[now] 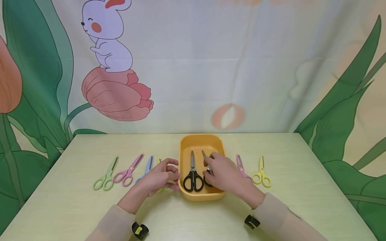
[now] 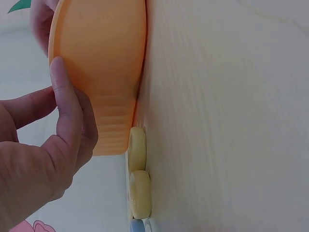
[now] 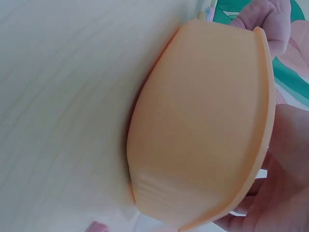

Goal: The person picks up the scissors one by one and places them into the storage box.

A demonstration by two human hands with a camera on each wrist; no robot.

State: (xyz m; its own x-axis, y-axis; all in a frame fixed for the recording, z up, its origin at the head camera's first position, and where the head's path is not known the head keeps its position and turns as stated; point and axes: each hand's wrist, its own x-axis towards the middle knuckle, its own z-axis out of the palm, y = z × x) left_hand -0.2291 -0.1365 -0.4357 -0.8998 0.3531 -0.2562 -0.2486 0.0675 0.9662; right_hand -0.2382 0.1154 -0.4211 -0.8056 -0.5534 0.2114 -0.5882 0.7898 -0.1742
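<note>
A yellow-orange plastic bin (image 1: 202, 197) stands in the middle of the table. Inside it lies a pair of black-handled scissors (image 1: 192, 175), blades pointing away from me. My left hand (image 1: 163, 175) is at the bin's left side; in the left wrist view its thumb and loosely bent fingers touch the wall near the rim. Reaching over the right rim, my right hand (image 1: 224, 170) pinches a second pair of black-handled scissors (image 1: 207, 180), partly hidden under its fingers. In the right wrist view the bin's wall (image 3: 198, 116) covers the scissors.
Left of the bin lie green scissors (image 1: 108, 175), pink scissors (image 1: 129, 172), blue scissors (image 1: 149, 165) and yellow ones (image 2: 140, 193) partly behind the left hand. To the right are pink scissors (image 1: 240, 164) and yellow scissors (image 1: 261, 172). A printed curtain (image 1: 187, 67) hangs behind the table.
</note>
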